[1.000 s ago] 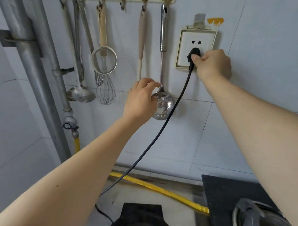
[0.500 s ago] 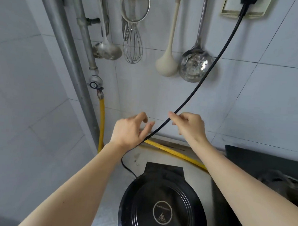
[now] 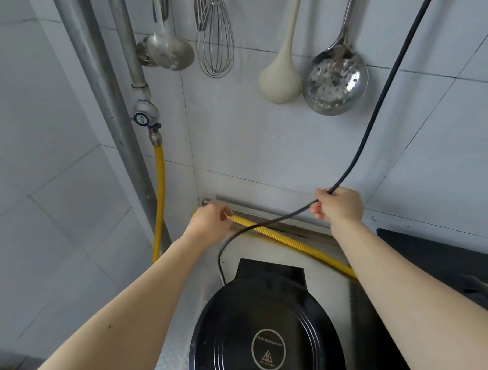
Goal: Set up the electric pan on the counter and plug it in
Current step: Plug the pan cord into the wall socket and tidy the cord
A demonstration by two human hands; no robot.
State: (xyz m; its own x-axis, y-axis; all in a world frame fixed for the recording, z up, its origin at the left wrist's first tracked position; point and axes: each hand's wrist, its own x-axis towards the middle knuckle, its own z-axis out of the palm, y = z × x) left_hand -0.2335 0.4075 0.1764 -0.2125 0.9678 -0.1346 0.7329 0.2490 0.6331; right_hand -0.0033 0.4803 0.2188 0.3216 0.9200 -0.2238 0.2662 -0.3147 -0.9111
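Note:
The round black electric pan (image 3: 267,325) sits lid-down on the steel counter (image 3: 325,275) at the bottom middle. Its black cord (image 3: 380,101) rises from the pan's back left, runs right and climbs the tiled wall out of the top edge; the socket is out of view. My right hand (image 3: 338,204) is closed on the cord near the wall's base. My left hand (image 3: 209,221) rests at the yellow corrugated hose (image 3: 285,239) behind the pan, fingers curled at the hose's left end; whether they grip it is unclear.
Ladles (image 3: 166,51), a whisk (image 3: 215,41), a beige spoon (image 3: 281,80) and a perforated skimmer (image 3: 335,82) hang on the wall above. Grey pipes (image 3: 101,94) with a valve (image 3: 143,116) stand at left. A black stove top (image 3: 441,257) lies at right.
My view has dropped from the socket to the counter. Both hands came down; the right hand has closed on the cord and the left has moved to the yellow hose.

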